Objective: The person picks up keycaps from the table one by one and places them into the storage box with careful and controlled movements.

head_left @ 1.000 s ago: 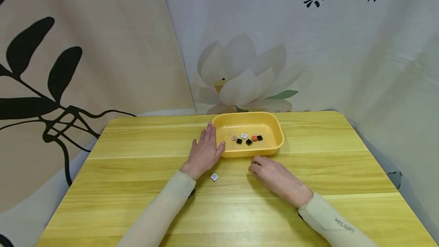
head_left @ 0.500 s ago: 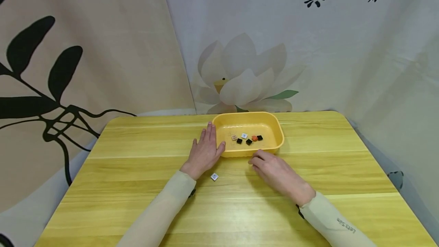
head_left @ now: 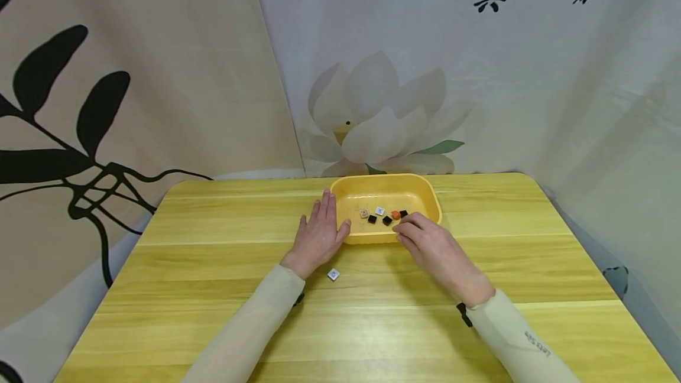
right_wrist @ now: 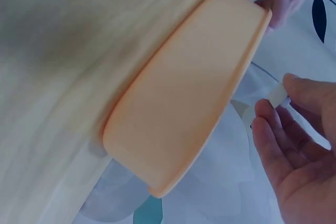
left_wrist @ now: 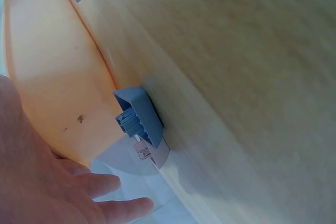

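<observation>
Over the front right rim of the yellow tray is my right hand; in the right wrist view its thumb and fingers pinch a small white piece. My left hand rests against the tray's left side, fingers extended. In the tray lie a white piece, an orange-red piece, a tan piece and several black ones. A white square piece lies on the table near my left wrist. The left wrist view shows hollow pieces, one blue-grey, one pinkish, beside the tray wall.
The wooden table reaches back to a hanging cloth with printed leaves, a flower and characters. The tray stands near the table's back edge, right of my left hand.
My right hand has moved forward and up, from the table in front of the tray to above its front right rim. The left hand and the tray have stayed in place.
</observation>
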The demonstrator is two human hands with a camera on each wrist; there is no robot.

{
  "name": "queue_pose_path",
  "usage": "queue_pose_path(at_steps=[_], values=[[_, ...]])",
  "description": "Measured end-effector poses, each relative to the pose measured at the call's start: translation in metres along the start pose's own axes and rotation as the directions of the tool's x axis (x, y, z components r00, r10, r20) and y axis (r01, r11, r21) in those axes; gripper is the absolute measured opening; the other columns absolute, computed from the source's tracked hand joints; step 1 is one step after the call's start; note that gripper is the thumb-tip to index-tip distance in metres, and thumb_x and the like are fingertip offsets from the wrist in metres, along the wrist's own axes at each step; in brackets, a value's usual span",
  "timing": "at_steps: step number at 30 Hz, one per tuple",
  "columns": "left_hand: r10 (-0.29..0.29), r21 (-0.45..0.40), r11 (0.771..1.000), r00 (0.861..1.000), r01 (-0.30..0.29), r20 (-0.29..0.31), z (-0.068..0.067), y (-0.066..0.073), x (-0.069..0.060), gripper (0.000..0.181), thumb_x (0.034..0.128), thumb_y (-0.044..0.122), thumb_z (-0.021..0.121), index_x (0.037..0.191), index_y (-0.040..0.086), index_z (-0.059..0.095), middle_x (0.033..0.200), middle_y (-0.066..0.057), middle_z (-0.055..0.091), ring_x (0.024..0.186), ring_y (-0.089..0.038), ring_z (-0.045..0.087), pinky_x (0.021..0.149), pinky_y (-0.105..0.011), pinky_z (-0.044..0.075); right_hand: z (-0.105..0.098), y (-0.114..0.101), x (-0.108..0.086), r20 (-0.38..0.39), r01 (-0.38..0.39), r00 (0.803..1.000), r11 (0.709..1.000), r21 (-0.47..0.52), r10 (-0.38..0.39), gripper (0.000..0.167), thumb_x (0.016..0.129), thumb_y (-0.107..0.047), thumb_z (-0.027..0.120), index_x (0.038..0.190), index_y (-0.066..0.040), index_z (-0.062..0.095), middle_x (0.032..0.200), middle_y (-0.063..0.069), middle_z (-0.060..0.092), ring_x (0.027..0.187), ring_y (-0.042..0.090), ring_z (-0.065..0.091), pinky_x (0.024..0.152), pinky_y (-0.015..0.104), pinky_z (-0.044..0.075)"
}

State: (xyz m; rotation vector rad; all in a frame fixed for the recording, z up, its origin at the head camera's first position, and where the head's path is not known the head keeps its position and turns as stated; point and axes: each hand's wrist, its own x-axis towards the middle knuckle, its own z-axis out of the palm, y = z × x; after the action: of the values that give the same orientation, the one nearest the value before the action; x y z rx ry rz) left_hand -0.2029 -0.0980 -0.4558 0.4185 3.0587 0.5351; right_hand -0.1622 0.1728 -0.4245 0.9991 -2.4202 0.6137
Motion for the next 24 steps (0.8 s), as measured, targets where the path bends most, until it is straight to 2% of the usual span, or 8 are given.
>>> queue_pose_path(at_steps=[7, 14, 24], values=[[0.002, 0.01, 1.0, 1.0, -0.002, 0.005, 0.0, 0.0, 0.0, 0.082, 0.1088, 0.055, 0.027, 0.164, -0.003, 0.009, 0.173, -0.015, 0.002, 0.155, -0.041, 0.02, 0.112, -0.071, 0.029, -0.005, 0.004, 0.005, -0.033, -0.049, 0.998, 0.999, -0.004, 0.049, 0.02, 0.088, -0.002, 0.081, 0.107, -0.005, 0.076, 0.107, 0.004, 0.068, 0.087, 0.016, 0.068, 0.072, 0.033, 0.058], [0.006, 0.018, 1.0, 1.0, -0.006, 0.001, 0.0, 0.0, 0.0, 0.082, 0.1091, 0.054, 0.028, 0.164, -0.003, 0.009, 0.173, -0.016, 0.002, 0.155, -0.041, 0.022, 0.112, -0.071, 0.03, -0.005, 0.011, 0.01, -0.078, -0.044, 0.996, 0.999, -0.016, 0.043, 0.02, 0.086, -0.001, 0.082, 0.104, -0.006, 0.076, 0.104, 0.006, 0.068, 0.082, 0.017, 0.068, 0.066, 0.033, 0.057], [-0.001, 0.015, 1.0, 1.0, 0.001, 0.003, -0.001, 0.0, 0.0, 0.08, 0.1094, 0.053, 0.03, 0.164, -0.002, 0.009, 0.173, -0.015, 0.002, 0.155, -0.04, 0.021, 0.113, -0.07, 0.029, -0.001, 0.023, 0.026, -0.046, -0.131, 0.99, 0.991, -0.012, 0.13, 0.014, 0.092, -0.007, 0.078, 0.106, -0.004, 0.076, 0.105, 0.007, 0.069, 0.086, 0.021, 0.069, 0.069, 0.037, 0.057]])
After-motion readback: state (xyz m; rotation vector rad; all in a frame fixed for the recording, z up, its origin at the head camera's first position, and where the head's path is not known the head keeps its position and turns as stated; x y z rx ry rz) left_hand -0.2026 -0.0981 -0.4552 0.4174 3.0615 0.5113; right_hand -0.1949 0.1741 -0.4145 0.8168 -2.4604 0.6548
